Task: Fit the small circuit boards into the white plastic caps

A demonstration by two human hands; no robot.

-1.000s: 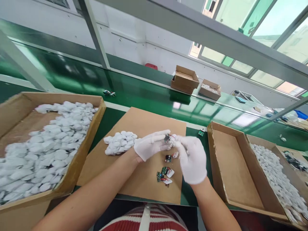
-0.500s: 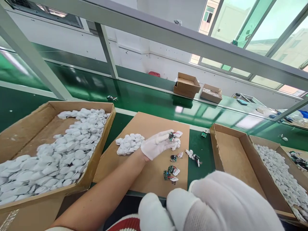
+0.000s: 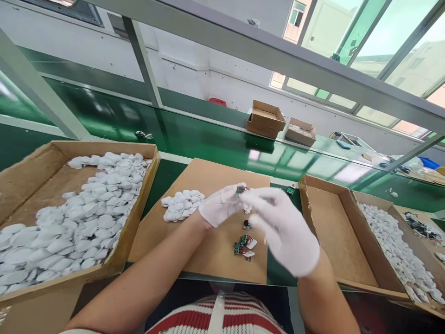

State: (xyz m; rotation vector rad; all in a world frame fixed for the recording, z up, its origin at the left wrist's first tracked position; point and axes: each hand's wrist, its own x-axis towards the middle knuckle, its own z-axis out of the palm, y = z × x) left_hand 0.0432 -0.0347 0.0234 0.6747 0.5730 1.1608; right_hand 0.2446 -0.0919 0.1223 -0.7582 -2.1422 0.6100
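White gloves cover both hands. Over the cardboard sheet [image 3: 215,255], my left hand [image 3: 220,204] pinches a small circuit board [image 3: 240,189] with wires. My right hand [image 3: 283,227] reaches in from the right, its fingers bent toward that board and slightly blurred; whether they grip anything I cannot make out. Below the hands, green circuit boards [image 3: 239,247] with white pieces and red wires lie on the sheet, and a small black part [image 3: 247,225] sits just above them. A pile of white pieces [image 3: 182,204] lies left of my left hand.
At the left is a large cardboard box [image 3: 156,162] of white pieces. To the right stand a cardboard tray [image 3: 333,222] and another box of small white parts [image 3: 399,250]. Smaller boxes [image 3: 266,118] rest on the far bench, beyond a metal rail [image 3: 295,65].
My right hand has moved from close to the camera up and forward to beside the left hand. My left hand still holds the board. The view has shifted slightly.
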